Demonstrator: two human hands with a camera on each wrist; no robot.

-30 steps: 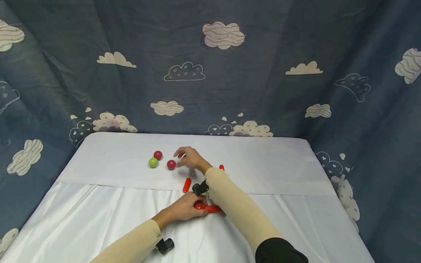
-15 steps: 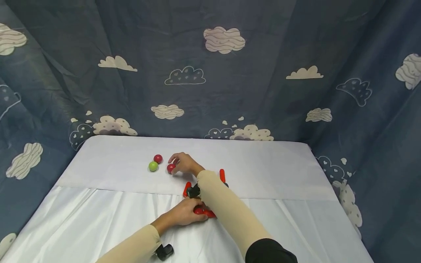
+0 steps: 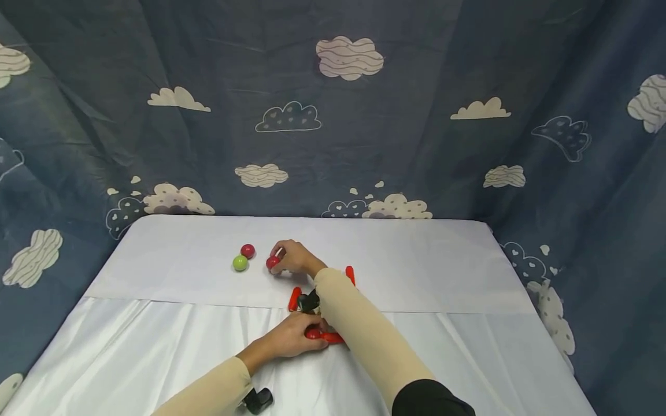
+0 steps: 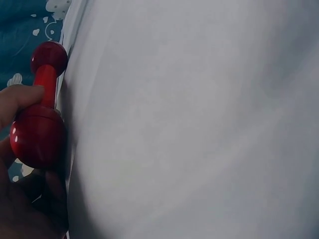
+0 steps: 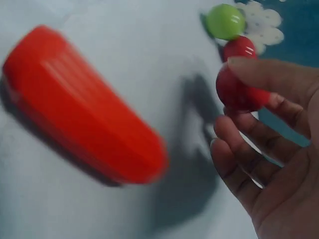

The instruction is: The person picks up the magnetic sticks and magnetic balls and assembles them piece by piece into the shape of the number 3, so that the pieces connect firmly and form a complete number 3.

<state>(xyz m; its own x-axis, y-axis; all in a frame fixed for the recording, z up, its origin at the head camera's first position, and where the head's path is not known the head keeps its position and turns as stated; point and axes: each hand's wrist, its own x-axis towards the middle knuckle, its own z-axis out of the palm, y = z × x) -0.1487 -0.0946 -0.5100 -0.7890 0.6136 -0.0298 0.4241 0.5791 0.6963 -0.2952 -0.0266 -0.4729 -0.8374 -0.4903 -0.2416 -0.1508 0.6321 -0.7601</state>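
My right hand point(image 3: 294, 256) pinches a dark red ball point(image 3: 272, 262) between thumb and fingers at the back of the table. In the right wrist view this ball point(image 5: 239, 89) sits by the thumb tip, the lower fingers loosely bent. Nearer the front, my left hand point(image 3: 292, 335) grips a red ball-and-rod piece. Its large near ball point(image 4: 40, 137), bright red rod point(image 4: 46, 82) and dark red far ball point(image 4: 49, 57) line up in the left wrist view. In the head view, the right forearm hides the piece's far end.
A green ball point(image 3: 240, 263) and another dark red ball point(image 3: 247, 251) lie close together left of the right hand. One red rod point(image 3: 294, 299) lies between the hands, and a second rod point(image 3: 350, 274) shows behind the right forearm. White cloth point(image 3: 156, 346) covers the table.
My right hand has moved left onto the dark red ball and pinched it; the ball has shifted slightly right, away from the green one. The left hand keeps its hold.
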